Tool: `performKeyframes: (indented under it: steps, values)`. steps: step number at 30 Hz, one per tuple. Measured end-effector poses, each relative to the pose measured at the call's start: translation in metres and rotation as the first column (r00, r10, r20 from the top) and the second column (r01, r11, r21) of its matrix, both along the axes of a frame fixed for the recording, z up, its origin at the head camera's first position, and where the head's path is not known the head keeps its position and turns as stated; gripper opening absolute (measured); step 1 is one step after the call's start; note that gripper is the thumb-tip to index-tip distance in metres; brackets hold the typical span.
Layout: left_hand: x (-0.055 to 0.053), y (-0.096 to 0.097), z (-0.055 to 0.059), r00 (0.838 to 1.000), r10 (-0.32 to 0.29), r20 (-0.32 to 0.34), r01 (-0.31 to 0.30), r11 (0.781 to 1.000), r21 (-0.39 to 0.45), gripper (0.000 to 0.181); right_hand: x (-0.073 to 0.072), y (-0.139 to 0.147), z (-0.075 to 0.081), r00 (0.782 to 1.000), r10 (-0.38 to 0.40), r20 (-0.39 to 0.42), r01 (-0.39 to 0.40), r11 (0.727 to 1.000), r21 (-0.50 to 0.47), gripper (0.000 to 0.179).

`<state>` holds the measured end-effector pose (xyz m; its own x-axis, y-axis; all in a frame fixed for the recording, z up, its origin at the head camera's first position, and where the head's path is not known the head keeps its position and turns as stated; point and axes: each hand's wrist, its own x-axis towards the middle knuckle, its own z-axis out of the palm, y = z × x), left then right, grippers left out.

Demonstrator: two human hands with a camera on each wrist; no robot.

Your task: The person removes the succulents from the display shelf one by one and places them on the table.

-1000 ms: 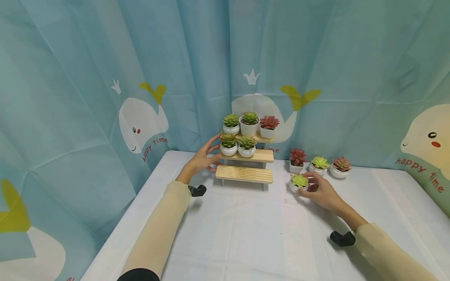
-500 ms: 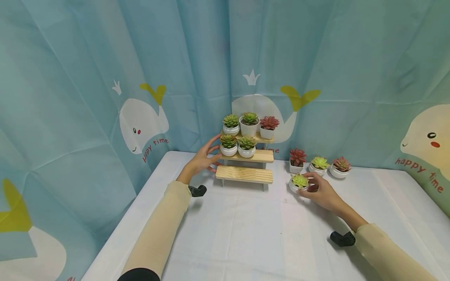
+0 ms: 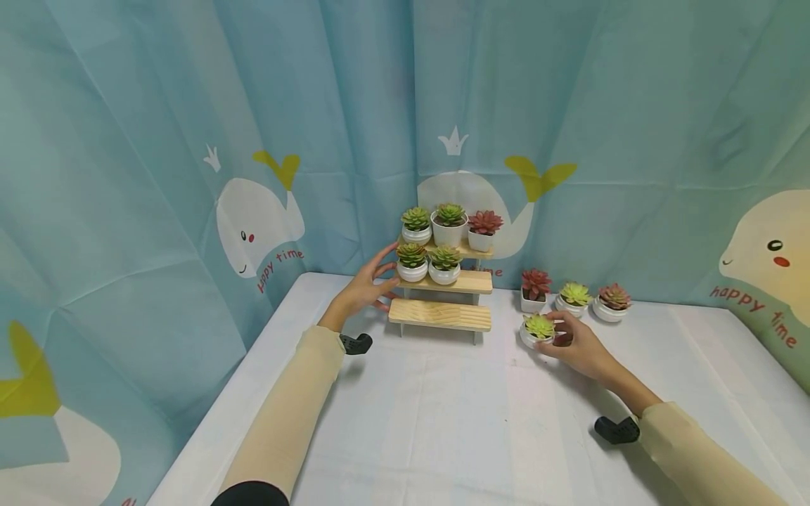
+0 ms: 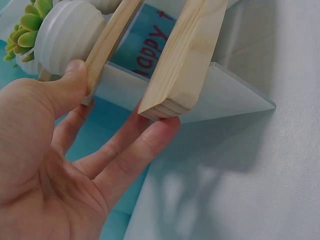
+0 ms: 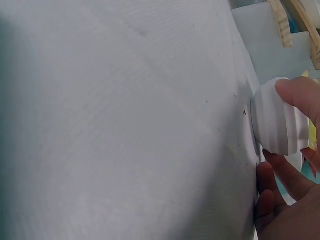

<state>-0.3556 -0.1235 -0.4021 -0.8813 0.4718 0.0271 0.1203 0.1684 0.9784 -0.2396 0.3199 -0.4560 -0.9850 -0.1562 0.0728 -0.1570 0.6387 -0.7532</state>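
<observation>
My left hand (image 3: pixel 362 287) is at the left end of a three-tier wooden display stand (image 3: pixel 439 314). In the left wrist view its thumb and a finger pinch the end of one board (image 4: pixel 107 47), while other fingers touch the end of the lower board (image 4: pixel 175 95). My right hand (image 3: pixel 582 346) pinches the round white pot of a yellow-green potted succulent (image 3: pixel 539 326), right of the stand. In the right wrist view that pot (image 5: pixel 280 117) sits at the table surface, its leaves mostly hidden by my hand.
Three potted succulents stand on the top tier, including a red one (image 3: pixel 485 222). Two green ones (image 3: pixel 445 257) share the middle tier. Behind my right hand are a red (image 3: pixel 536 283), a yellow-green (image 3: pixel 574 294) and a reddish succulent (image 3: pixel 612 296). A curtain (image 3: pixel 354 105) hangs behind the table.
</observation>
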Motion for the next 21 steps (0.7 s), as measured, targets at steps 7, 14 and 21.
performKeyframes:
  steps: [7, 14, 21]
  values:
    - [-0.001, 0.002, -0.001, 1.0, 0.006, -0.005, -0.006, 1.0, 0.001, 0.078, -0.001, 0.003, 0.003, 0.999, 0.034, 0.0, -0.034, 0.999, 0.002, 0.064]
    - [-0.001, 0.002, 0.0, 1.0, 0.01, 0.004, -0.01, 1.0, 0.003, 0.078, -0.002, 0.006, 0.015, 0.996, 0.082, -0.016, -0.082, 0.997, 0.012, 0.066]
    - [0.001, 0.002, 0.0, 1.0, 0.023, -0.001, -0.023, 1.0, -0.018, 0.078, -0.001, 0.01, 0.028, 0.992, 0.126, 0.002, -0.126, 0.992, 0.001, 0.074]
